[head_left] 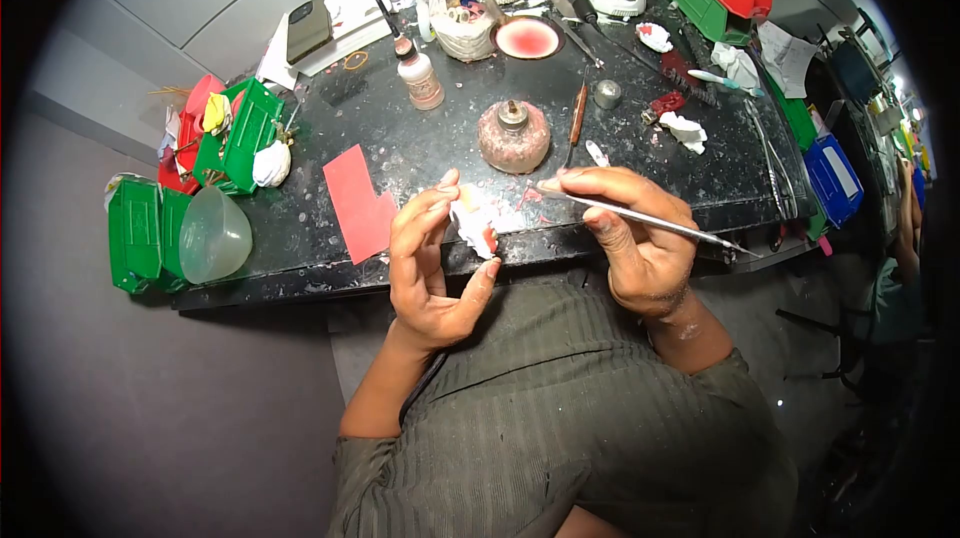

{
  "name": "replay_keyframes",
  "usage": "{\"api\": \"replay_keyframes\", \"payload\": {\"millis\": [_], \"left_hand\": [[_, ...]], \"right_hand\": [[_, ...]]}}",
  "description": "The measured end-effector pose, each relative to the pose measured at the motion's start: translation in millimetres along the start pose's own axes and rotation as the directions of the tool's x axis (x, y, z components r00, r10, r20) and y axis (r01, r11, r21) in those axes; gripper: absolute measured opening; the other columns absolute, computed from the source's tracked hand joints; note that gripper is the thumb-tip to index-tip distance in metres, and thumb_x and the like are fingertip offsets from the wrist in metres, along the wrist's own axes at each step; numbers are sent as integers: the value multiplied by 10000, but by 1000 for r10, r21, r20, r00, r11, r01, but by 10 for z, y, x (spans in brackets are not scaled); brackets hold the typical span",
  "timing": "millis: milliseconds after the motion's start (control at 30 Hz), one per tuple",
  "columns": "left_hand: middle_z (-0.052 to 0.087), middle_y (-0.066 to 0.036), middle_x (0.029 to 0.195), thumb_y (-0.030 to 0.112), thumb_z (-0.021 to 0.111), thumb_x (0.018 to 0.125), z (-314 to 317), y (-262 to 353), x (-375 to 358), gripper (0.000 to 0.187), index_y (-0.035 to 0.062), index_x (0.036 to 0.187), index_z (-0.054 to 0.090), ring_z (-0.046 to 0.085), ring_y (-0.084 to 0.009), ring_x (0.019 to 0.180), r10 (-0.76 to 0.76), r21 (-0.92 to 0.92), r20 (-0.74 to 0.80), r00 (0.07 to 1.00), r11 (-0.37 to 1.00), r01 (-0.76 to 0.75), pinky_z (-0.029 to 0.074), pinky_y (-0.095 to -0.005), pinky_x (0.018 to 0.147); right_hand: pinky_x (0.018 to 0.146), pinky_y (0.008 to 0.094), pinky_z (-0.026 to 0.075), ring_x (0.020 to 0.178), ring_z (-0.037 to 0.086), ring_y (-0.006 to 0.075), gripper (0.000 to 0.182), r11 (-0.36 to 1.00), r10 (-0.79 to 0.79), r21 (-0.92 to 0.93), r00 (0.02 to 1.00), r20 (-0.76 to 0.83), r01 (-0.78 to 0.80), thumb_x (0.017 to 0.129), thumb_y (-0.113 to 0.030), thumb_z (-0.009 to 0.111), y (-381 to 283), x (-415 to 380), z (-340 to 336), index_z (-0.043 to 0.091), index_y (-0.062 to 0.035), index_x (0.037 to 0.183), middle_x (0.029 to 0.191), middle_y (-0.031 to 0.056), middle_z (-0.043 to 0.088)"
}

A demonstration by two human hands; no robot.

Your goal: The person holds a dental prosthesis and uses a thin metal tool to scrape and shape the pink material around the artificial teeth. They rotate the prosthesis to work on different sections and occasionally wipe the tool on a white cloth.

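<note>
Head view, so we're looking down at our own two hands. Our left hand (430, 278) pinches the white piece (466, 222) between thumb and fingers, on our side of the lamp (514, 141) and a bit left of it. We'd guess it's held up like that so its red patch is easy to see and the palm doesn't cover it. Our right hand (648, 256), nearer us than the lamp and off to its right, grips the metal tool (665, 224) like a pen, probably for fine control, with one end angled toward the piece but apart from it.

The lamp stands upright on the desk (450, 143), likely kept central so both hands can get at it. The red sheet (358, 206) lies flat left of the lamp, the bottle (420, 81) stands left and beyond it, and the knife (579, 114) is just to its right, all seemingly for quick grabbing.

Count-wise, we've got one white piece, one metal tool in hand, one lamp, one sheet, one bottle, one knife, plus one reddish dish (527, 38) beyond the lamp and one phone (309, 30) far left of it.
</note>
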State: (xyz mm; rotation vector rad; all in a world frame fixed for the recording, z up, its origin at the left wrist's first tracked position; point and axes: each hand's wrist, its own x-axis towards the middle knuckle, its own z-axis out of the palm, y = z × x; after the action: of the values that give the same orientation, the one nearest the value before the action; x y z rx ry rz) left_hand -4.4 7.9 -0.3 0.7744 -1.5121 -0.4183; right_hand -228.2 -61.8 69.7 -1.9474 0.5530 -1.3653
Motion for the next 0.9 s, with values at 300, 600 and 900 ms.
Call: {"api": "replay_keyframes", "payload": {"millis": [300, 600, 900], "left_hand": [[505, -270, 1416, -49, 808, 780, 53, -24, 3, 727, -39, 1417, 459, 527, -469, 1389, 227, 173, 5, 974, 959, -225, 440, -574, 1171], [429, -235, 1585, 124, 934, 790, 72, 161, -15, 1019, -61, 1585, 323, 492, -360, 1455, -286, -43, 90, 954, 956, 291, 448, -484, 1187], [699, -209, 1204, 173, 760, 984, 50, 349, 69, 534, -81, 1418, 579, 710, -246, 1056, -496, -79, 66, 866, 863, 500, 559, -361, 944]], "right_hand": [[852, 312, 615, 985, 781, 218, 274, 968, 207, 117, 972, 113, -220, 928, -32, 786, 20, -113, 339, 723, 38, 1185, 1098, 171, 779], [945, 296, 604, 1068, 725, 178, 333, 744, 406, 504, 896, 180, -438, 985, 44, 706, 22, -217, 375, 617, 97, 1302, 1161, 164, 732], [790, 258, 574, 884, 741, 137, 241, 837, 348, 363, 910, 223, -409, 1028, -53, 680, 9, -181, 282, 708, 88, 1222, 966, 125, 788]]}}
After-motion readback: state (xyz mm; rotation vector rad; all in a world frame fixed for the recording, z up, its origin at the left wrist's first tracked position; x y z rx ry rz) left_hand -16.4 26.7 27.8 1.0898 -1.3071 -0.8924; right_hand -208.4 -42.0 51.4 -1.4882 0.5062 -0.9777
